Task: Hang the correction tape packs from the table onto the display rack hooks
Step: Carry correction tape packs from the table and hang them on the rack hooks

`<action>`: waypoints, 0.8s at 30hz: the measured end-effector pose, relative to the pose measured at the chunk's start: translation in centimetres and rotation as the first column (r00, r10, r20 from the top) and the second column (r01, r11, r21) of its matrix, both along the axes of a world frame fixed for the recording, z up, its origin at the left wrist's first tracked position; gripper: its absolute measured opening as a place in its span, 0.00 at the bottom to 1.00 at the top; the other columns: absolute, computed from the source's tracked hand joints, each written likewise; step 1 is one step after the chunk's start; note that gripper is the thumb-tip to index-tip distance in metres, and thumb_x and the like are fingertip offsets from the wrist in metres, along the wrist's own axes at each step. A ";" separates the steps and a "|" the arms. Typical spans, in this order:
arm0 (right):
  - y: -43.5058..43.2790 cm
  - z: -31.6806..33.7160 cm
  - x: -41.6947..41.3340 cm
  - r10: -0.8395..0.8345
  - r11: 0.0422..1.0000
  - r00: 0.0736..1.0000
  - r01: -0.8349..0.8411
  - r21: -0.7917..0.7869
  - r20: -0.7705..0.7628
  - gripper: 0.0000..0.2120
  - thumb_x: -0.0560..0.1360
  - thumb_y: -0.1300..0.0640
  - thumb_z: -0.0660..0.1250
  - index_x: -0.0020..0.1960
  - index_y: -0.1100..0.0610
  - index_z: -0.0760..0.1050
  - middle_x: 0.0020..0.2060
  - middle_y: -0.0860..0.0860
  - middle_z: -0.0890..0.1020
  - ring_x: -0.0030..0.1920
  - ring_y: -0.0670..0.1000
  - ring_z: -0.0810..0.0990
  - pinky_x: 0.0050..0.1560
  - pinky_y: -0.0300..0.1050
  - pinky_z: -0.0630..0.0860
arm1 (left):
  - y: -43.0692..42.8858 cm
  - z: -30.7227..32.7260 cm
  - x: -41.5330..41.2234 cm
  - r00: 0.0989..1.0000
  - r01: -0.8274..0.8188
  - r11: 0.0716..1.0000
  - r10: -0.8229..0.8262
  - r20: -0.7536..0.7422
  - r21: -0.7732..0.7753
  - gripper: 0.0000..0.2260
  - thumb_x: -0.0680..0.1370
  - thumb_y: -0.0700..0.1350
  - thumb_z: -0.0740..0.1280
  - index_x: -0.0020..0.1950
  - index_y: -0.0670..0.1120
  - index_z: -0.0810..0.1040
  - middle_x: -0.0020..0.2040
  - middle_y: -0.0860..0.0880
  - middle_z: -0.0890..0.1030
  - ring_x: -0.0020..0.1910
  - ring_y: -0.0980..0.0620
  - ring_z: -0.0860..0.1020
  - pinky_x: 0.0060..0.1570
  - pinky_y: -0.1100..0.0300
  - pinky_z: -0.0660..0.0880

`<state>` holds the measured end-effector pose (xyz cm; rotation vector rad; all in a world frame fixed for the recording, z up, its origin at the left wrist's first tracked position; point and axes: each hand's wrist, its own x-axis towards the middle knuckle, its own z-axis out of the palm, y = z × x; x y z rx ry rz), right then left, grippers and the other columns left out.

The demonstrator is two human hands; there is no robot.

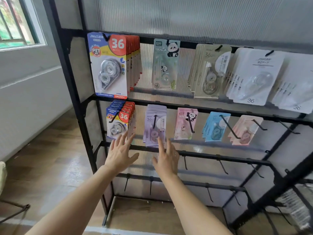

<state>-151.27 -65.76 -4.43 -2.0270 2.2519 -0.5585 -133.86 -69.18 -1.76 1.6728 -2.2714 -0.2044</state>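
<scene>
A black display rack (79, 106) stands before me with correction tape packs on its hooks. The top row holds blue-and-red packs (110, 65), a green panda pack (165, 65), beige packs (210, 72) and white packs (257, 77). The second row holds smaller blue-and-red packs (118, 122), purple packs (155, 126), pink panda packs (185, 124), blue packs (215, 128) and peach packs (245, 131). My left hand (121, 153) is spread, its fingertips at the bottom of the small blue-and-red packs. My right hand (166, 158) is spread, a fingertip at the purple packs' lower edge. Neither hand holds anything.
Bare hooks (222, 167) line the third and fourth rails of the rack. A second black wire rack (298, 200) stands at the right. A window (15, 22) is at the upper left above a wooden floor (50, 167). The table is out of view.
</scene>
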 end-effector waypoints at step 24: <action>37.6 -5.0 -6.6 -0.080 0.937 0.997 0.083 0.339 -0.024 0.32 0.81 0.48 0.58 0.79 0.48 0.45 0.78 0.54 0.49 0.76 0.58 0.51 0.73 0.58 0.51 | 34.5 -8.0 -6.7 0.999 -0.024 0.981 0.033 -0.041 0.195 0.34 0.77 0.57 0.64 0.78 0.52 0.52 0.79 0.48 0.50 0.77 0.46 0.50 0.74 0.50 0.47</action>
